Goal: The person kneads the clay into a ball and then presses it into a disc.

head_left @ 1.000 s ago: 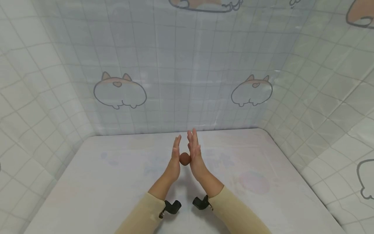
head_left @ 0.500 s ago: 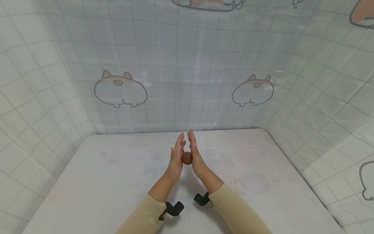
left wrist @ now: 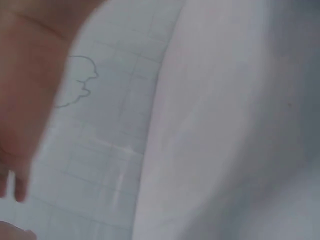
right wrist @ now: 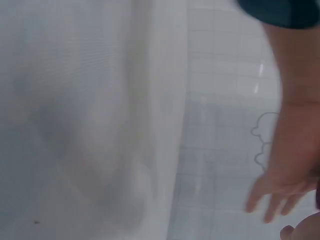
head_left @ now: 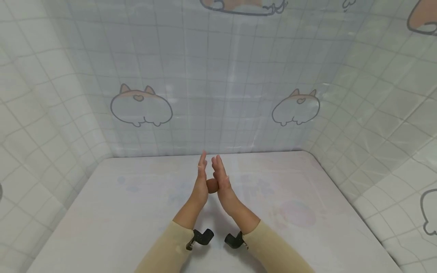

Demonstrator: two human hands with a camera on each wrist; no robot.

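Note:
A small brown ball point(head_left: 212, 186), smooth and of unclear material, is pressed between two facing palms above the table. My left hand point(head_left: 200, 185) touches its left side, fingers straight and pointing away from me. On the other side my right hand point(head_left: 225, 190) lies flat against it, its straight fingers leaning left. The left wrist view shows part of the left palm point(left wrist: 30, 95), with the ball out of sight. At the right of the right wrist view the right hand point(right wrist: 295, 155) has its fingers extended; a dark sliver at the frame's edge is too small to identify.
A pale table point(head_left: 112, 220) with faint coloured patches lies under the hands. Around it hang white gridded sheets point(head_left: 218, 83) with cartoon animal drawings. Black camera mounts point(head_left: 203, 237) stick out inward from the beige sleeves point(head_left: 167, 248).
The palms rub past each other with the ball between them. Since half a second ago the left fingertips have gone forward, the right ones back, and the ball has shifted slightly left.

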